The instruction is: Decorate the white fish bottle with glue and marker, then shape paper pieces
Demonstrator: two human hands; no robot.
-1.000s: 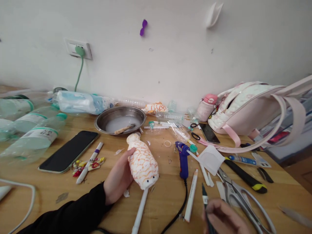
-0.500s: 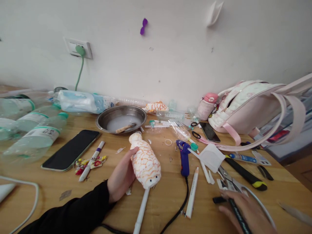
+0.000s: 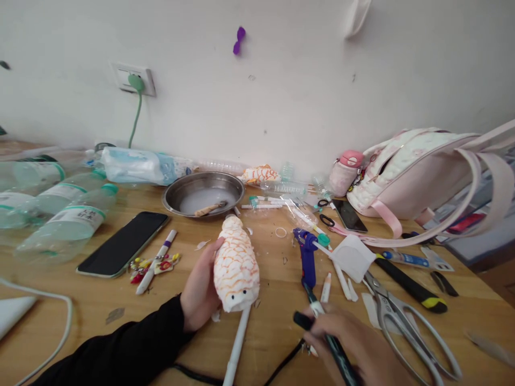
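My left hand [image 3: 204, 289] is wrapped round a white fish figure [image 3: 236, 262] with orange scale lines and two small black eyes. A white stick [image 3: 237, 348] runs down from the fish's head end toward me. In my right hand [image 3: 350, 338] is a black marker [image 3: 336, 346], its tip pointing up and left. The marker's black cap [image 3: 302, 320] is off the tip and sits by the fingers of the same hand. Beneath that hand lie a white pencil [image 3: 325, 288] and a black cord, both partly hidden.
A purple glue gun [image 3: 306, 260] lies between the fish and large scissors [image 3: 402, 321]. Behind stands a metal bowl [image 3: 171, 206] with a brush [image 3: 209, 209]. A phone [image 3: 123, 244] and plastic bottles [image 3: 74, 228] are left; a backpack [image 3: 418, 182] stands at the right.
My right hand has moved left with the marker, from beside the scissors to over the pencil and cord. The fish has turned slightly in my left hand, showing its eyes more to the front.
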